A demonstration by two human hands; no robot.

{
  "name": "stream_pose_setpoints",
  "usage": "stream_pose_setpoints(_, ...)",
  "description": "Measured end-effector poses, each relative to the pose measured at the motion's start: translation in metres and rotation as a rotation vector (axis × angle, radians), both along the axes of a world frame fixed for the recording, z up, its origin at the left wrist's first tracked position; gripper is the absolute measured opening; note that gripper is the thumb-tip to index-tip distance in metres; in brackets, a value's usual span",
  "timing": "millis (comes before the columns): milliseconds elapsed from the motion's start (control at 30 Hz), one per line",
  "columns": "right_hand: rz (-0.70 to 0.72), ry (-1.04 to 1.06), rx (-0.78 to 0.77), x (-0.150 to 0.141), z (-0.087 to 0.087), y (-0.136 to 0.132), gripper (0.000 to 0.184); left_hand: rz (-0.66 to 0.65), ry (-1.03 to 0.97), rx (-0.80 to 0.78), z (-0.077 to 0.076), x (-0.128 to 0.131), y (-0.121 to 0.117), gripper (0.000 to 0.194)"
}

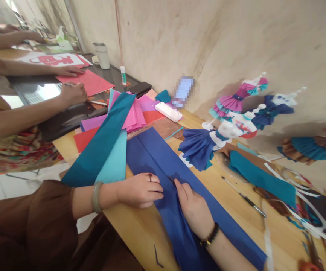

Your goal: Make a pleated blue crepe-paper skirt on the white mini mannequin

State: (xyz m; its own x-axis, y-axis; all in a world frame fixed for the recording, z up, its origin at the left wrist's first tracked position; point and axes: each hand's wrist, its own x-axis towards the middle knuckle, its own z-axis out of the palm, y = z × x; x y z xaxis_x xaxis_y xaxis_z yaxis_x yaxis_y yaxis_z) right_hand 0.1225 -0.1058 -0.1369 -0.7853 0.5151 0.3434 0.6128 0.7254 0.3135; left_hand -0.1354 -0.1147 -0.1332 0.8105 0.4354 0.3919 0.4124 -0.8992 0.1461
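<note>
A long dark blue sheet [208, 203], which looks like crepe paper, lies slantwise across the table with a lengthwise line along it. My left hand [143, 190] rests over its left part, fingers curled in and seeming to pinch the sheet. To the right, my right hand [194, 207] is closed around a slim dark tool [171, 180]. Only the tool's tip shows, touching the sheet at the line; the rest is hidden by my fingers. Below the tip, the blue material is puckered and raised. Left of the sheet lie a teal strip [101, 139] and a light blue piece [113, 162].
Small dress-form figures [236, 126] in pleated skirts stand right. Beyond the sheet are a pen [247, 199], a teal piece [264, 180], a phone [183, 92] and a glue stick [123, 75]. At left, another person's hands [74, 92] work on red paper [92, 81].
</note>
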Motion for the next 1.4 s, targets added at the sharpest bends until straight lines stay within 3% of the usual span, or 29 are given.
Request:
stream_pose_setpoints(433, 0.011, 0.032, -0.047, 0.003, -0.006, 0.001, 0.047, -0.022, -0.053, 0.019, 0.004, 0.001, -0.001, 0.021)
stream_pose_setpoints(700, -0.022, 0.064, -0.064, 0.013, -0.003, 0.000, 0.035, 0.054, -0.084, -0.013, -0.001, -0.001, 0.001, 0.054)
stream_pose_setpoints(867, -0.018, 0.083, -0.044, 0.015, 0.001, -0.003, 0.036, 0.179, -0.043, -0.013, -0.001, 0.001, 0.000, 0.035)
stream_pose_setpoints(1000, -0.010, 0.096, -0.048, 0.013, 0.002, -0.003, 0.035, 0.184, 0.027, -0.003, -0.001, 0.002, -0.001, 0.018)
stream_pose_setpoints(1200, 0.015, 0.070, -0.018, 0.008, 0.003, -0.001, 0.035, 0.136, -0.006, 0.079, 0.003, 0.002, -0.002, 0.017)
stream_pose_setpoints(1400, 0.005, 0.004, 0.006, 0.006, -0.002, -0.001, 0.035, 0.118, -0.001, 0.050, 0.004, 0.002, -0.002, 0.019)
